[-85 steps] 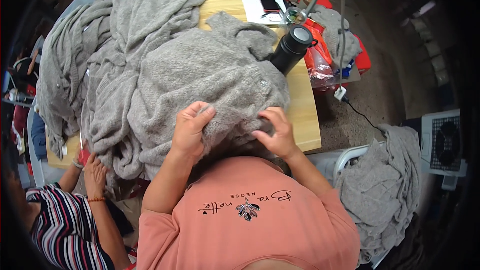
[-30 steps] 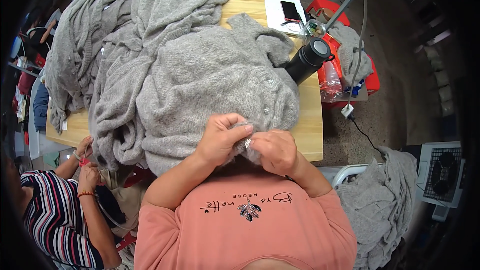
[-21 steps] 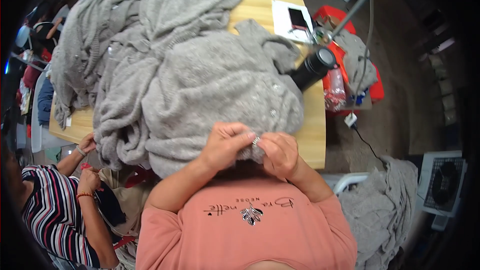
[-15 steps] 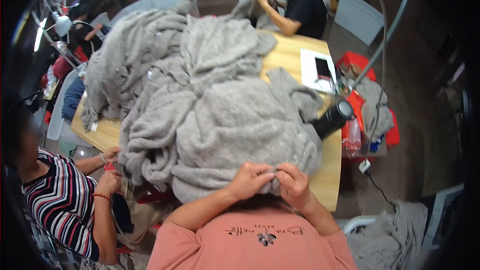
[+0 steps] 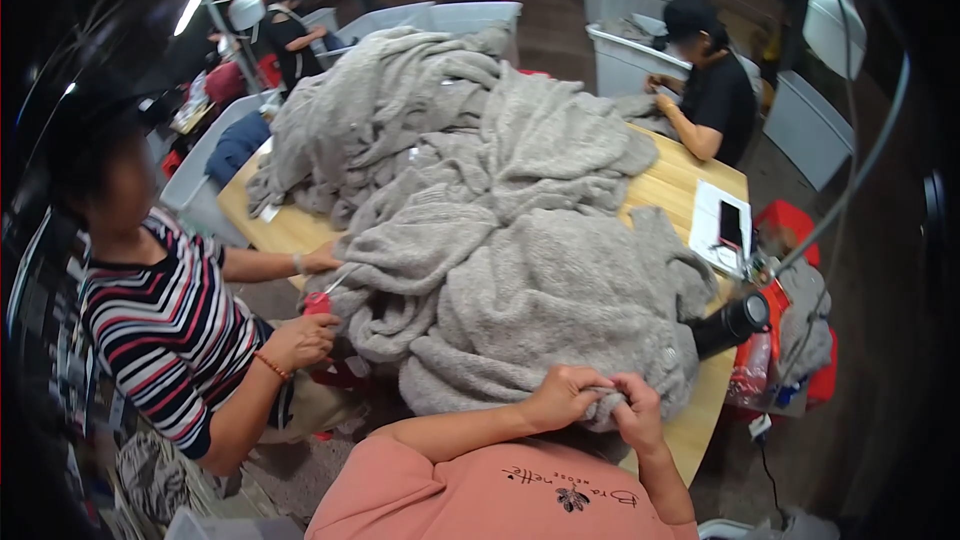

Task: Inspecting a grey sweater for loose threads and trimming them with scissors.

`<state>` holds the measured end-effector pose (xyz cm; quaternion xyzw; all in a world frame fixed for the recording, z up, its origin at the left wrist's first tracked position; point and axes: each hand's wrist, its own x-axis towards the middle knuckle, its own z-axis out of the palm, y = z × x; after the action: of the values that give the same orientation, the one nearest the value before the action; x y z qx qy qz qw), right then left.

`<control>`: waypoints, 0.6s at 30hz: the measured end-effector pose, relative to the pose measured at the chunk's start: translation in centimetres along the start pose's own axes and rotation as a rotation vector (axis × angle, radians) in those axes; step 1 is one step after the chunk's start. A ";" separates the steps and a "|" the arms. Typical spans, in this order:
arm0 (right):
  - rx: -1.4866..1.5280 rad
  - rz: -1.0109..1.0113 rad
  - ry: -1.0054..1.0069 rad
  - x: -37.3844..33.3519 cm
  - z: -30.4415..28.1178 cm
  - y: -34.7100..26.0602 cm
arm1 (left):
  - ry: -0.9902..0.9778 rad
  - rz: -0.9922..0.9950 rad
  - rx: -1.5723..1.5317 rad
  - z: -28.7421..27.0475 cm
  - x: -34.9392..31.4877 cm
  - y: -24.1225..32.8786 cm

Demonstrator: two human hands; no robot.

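A large heap of grey knitted garments (image 5: 560, 280) covers most of the wooden table (image 5: 680, 170). At the heap's near edge, my left hand (image 5: 570, 397) pinches a fold of the grey knit fabric (image 5: 604, 408). My right hand (image 5: 638, 412) closes on the same fold from the other side, its fingertips almost meeting the left ones. What lies exactly between the fingertips is too small to make out. Both hands are close to my body, the rest of the garment spreading away in front of them.
To the left, a person in a striped top (image 5: 170, 320) holds a red-handled tool (image 5: 317, 303) near the heap. A black cylindrical bottle (image 5: 735, 325) lies at the right, by a phone (image 5: 731, 225) on white paper. Another person in black (image 5: 715, 100) works at the far right corner.
My view has swung left, so the table appears farther right. The person in stripes has turned more to the table, red tool by the knitwear. My hands keep their grip on the fabric.
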<state>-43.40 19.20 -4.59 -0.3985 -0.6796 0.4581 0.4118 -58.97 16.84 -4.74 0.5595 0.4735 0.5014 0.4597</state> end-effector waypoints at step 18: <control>-0.590 -0.571 0.024 -0.6 -0.5 1.3 | 0.086 0.156 0.223 0.1 -0.5 0.1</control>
<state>-42.53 19.18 -5.81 -0.3002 -0.8601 0.1062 0.3986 -58.88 16.35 -4.71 0.6204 0.5007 0.5031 0.3336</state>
